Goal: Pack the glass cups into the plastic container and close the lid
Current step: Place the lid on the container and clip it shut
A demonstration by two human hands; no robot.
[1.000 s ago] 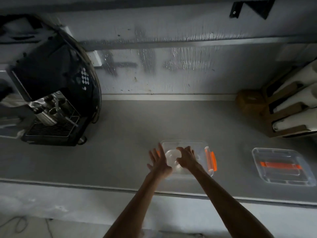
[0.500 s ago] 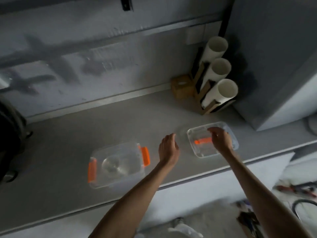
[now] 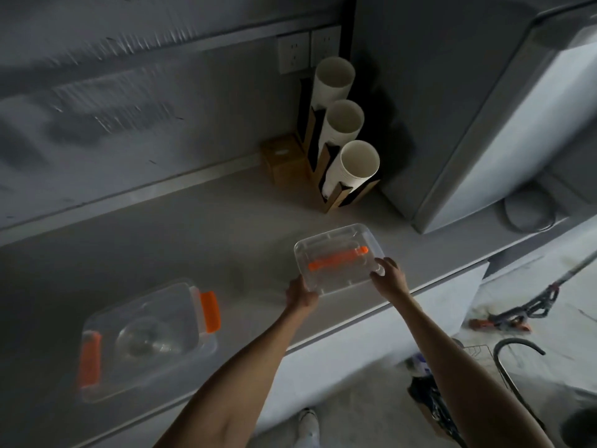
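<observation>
At the left of the table (image 3: 200,221) the plastic container (image 3: 145,337) sits open with glass cups (image 3: 148,334) inside. Well to its right, the left hand (image 3: 300,294) and right hand (image 3: 387,273) clamp opposite corners of the clear lid (image 3: 337,257). It should travel level, then seat squarely so the orange latches (image 3: 210,312) can snap.

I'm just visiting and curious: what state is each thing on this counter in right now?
Plastic container: open, lid off, glass cups inside.
Lid: off the container, gripped at two corners.
Left hand: gripping the lid's near-left corner.
Right hand: gripping the lid's right corner.
Paper cup stacks: racked, leaning.
</observation>
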